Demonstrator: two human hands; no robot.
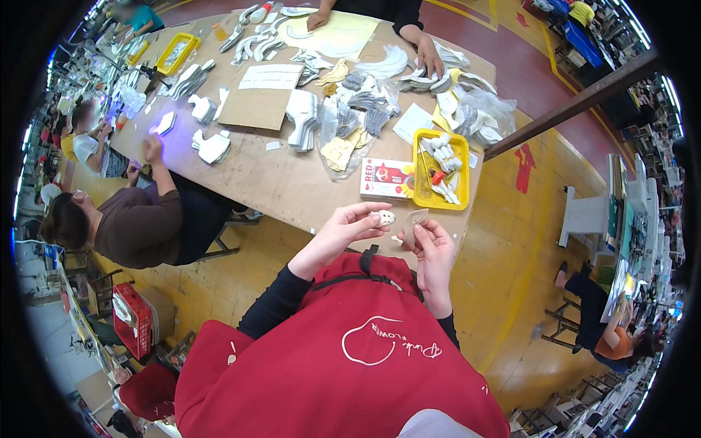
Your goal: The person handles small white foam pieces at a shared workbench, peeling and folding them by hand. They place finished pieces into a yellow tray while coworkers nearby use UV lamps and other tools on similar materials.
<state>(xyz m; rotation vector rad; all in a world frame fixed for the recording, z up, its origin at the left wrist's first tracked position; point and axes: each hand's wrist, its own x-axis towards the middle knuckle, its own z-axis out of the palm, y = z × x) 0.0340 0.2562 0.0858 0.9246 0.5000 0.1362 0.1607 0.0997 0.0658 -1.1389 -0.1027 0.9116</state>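
Note:
My left hand [352,224] is closed, pinching a small pale oval piece [385,217] with dark spots or holes between thumb and fingers. Just right of it, my right hand [434,250] grips a flat beige curved piece [411,228], held upright. The two pieces are close together but apart, in front of the table's near edge. What the beige piece is made of, I cannot tell. Beyond my hands stands a yellow tray [463,204] holding white bundles and a red-topped item. A red and white box [386,191] lies beside the tray.
On the table [281,171] lie a cardboard sheet [252,117], stacks of white cut pieces [301,117] and a plastic bag of pieces [343,157]. A co-worker's hand [429,60] rests on pieces across the table. Another person [139,223] sits at left. A brown metal bar [569,109] slants at right.

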